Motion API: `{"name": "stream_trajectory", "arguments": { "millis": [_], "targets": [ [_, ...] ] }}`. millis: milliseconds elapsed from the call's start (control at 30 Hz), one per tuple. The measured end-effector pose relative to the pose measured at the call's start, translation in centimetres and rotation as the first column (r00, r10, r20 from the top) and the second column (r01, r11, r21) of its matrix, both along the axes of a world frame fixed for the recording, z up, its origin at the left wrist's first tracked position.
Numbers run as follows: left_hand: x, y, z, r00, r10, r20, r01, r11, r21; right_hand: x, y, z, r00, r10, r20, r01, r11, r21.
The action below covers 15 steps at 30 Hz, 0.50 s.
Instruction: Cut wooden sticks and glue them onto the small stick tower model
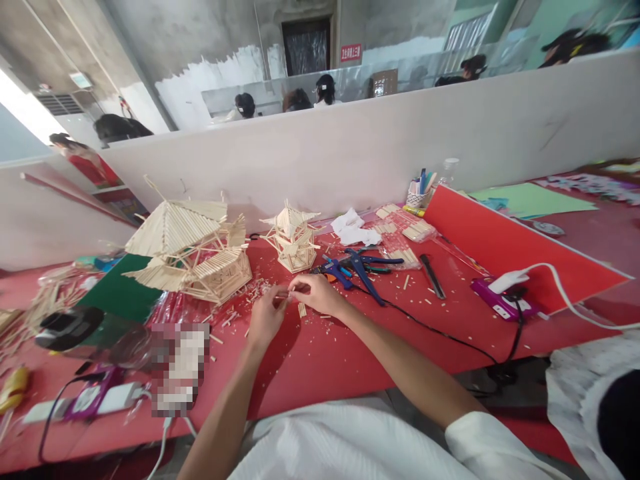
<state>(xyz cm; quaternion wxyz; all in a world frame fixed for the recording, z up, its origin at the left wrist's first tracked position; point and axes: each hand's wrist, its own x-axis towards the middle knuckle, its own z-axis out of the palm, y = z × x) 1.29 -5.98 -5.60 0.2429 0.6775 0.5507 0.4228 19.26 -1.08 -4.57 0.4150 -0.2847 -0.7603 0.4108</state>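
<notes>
My left hand (269, 312) and my right hand (316, 294) meet over the red table, fingertips pinched close together. Between them is something small and pale, perhaps a bit of wooden stick, too small to make out well. Just below my right hand lies a little group of short wooden sticks (302, 310). Beyond my hands stands a small pavilion model (291, 241) built of sticks. A larger stick pavilion (193, 250) with a slatted roof is to the left. Stick offcuts (235, 310) lie scattered beside my left hand.
Blue-handled cutters (363, 270) and a blue glue gun (336, 272) lie right of my hands, with a black cord. A box cutter (432, 276), purple power strip (505, 300) and red board (510, 240) are farther right. A plastic bottle (115, 340) lies at left.
</notes>
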Motion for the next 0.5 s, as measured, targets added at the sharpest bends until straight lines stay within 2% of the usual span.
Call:
{"name": "stream_trajectory", "arguments": {
  "millis": [200,500],
  "targets": [
    [0.5,-0.33,0.3,0.994,-0.008,0.11,0.013,0.999,-0.042,0.22,-0.03,0.41,1.0,0.011,0.003,-0.011,1.0,-0.008],
    [0.11,0.02,-0.01,0.992,-0.022,0.122,0.028,0.998,-0.051,-0.08,0.13,-0.11,1.0,0.021,0.015,-0.02,0.999,-0.025]
  ]
}}
